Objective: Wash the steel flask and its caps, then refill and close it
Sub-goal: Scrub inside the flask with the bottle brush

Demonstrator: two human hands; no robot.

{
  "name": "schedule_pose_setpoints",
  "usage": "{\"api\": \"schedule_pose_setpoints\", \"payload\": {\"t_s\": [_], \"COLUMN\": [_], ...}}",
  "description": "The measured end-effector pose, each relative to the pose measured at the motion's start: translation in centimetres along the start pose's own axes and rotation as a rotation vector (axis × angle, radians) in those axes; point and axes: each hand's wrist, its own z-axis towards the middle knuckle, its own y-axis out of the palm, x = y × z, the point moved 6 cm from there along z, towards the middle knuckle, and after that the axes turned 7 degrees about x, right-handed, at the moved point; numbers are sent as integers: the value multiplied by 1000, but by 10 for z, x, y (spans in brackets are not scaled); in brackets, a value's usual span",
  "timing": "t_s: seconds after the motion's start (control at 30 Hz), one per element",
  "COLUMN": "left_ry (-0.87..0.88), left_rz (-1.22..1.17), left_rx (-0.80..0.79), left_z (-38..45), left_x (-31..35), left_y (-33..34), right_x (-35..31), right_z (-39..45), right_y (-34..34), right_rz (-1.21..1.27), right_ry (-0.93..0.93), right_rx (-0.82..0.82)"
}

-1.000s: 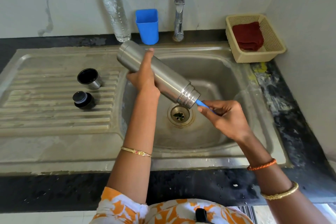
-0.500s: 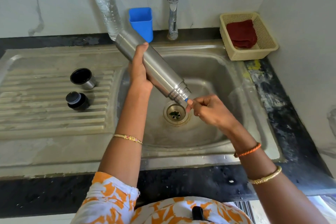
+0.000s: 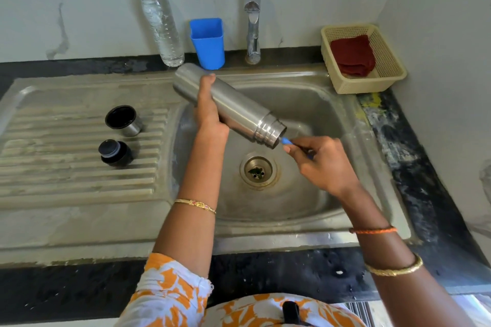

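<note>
My left hand [image 3: 210, 111] grips the steel flask [image 3: 239, 107] around its body and holds it tilted over the sink basin [image 3: 305, 103], open mouth pointing down to the right. My right hand [image 3: 318, 164] pinches the blue handle of a bottle brush [image 3: 287, 141] whose head is inside the flask's mouth, hidden. The steel cup cap [image 3: 123, 120] lies on the drainboard [image 3: 66, 167], black inside facing up. The black stopper cap [image 3: 114, 153] stands just in front of it.
A plastic water bottle [image 3: 162, 24] and a blue cup [image 3: 207, 42] stand at the wall left of the tap [image 3: 252, 13]. A beige basket [image 3: 390, 66] with a red cloth [image 3: 352, 55] sits at the back right. The drain [image 3: 259, 170] is below the flask's mouth.
The flask has swung from steeply tilted to flatter, mouth further right. A little more of the blue brush handle shows outside the mouth than half a second ago.
</note>
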Motion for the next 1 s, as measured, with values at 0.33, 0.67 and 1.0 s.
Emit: {"api": "schedule_pose_setpoints", "payload": {"t_s": [0.33, 0.67, 1.0], "left_ry": [0, 70, 61], "left_rz": [-23, -67, -62], "left_rx": [124, 175, 157], "left_z": [6, 5, 2], "left_x": [-7, 21, 20], "left_y": [-8, -6, -9], "right_x": [-3, 17, 27], "right_z": [-13, -26, -16], "right_y": [-22, -51, -41], "right_rz": [-263, -193, -42], "right_ry": [-88, -84, 82], "right_rx": [268, 362, 130]}}
